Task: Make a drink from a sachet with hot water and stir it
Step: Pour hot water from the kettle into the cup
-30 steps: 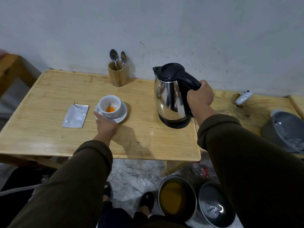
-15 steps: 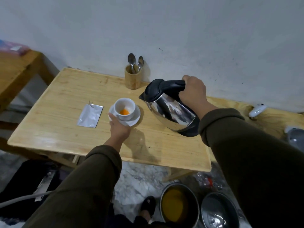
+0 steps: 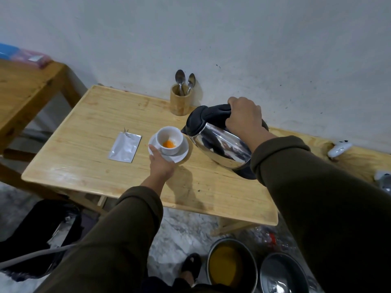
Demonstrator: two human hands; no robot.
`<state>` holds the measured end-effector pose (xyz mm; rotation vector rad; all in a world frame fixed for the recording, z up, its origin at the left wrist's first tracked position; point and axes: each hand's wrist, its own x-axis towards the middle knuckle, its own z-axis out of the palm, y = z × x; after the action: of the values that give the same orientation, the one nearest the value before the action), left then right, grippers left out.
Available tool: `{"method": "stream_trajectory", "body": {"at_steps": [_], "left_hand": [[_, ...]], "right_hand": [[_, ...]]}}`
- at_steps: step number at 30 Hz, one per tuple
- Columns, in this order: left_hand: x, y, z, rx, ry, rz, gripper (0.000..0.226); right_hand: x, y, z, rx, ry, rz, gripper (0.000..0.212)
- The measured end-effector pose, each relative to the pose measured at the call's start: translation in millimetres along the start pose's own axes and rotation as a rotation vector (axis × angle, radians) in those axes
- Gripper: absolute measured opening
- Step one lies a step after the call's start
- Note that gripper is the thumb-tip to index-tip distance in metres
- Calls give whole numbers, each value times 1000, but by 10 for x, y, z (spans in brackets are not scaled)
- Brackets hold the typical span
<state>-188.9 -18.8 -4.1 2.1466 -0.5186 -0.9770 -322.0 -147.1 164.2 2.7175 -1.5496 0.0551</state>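
A white cup (image 3: 170, 139) with orange powder in its bottom stands on a white saucer (image 3: 179, 155) on the wooden table (image 3: 84, 149). My left hand (image 3: 160, 162) holds the near edge of the saucer. My right hand (image 3: 243, 117) grips the black handle of a steel kettle (image 3: 220, 144), which is tilted with its spout just at the cup's right rim. No water is visible in the cup. A flat silver sachet (image 3: 124, 147) lies left of the saucer. Two spoons (image 3: 185, 81) stand in a wooden holder (image 3: 180, 102) by the wall.
A second wooden table (image 3: 23, 92) stands at the left. A white device (image 3: 339, 148) lies on the surface to the right. On the floor below are a pot with yellow liquid (image 3: 230, 263), a metal pot (image 3: 283, 275) and a black bag (image 3: 40, 231).
My right hand has lifted the kettle off the table, tilted it and carried it left until the spout reaches the cup. My left hand has stayed on the saucer.
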Motion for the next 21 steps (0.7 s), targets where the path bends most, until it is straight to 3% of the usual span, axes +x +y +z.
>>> {"method": "stream_trajectory", "body": {"at_steps": [21], "left_hand": [[-54,46,-40,39,-24,-32,87]], "right_hand": [[-17,-170,-25,-130,22,-34,29]]}}
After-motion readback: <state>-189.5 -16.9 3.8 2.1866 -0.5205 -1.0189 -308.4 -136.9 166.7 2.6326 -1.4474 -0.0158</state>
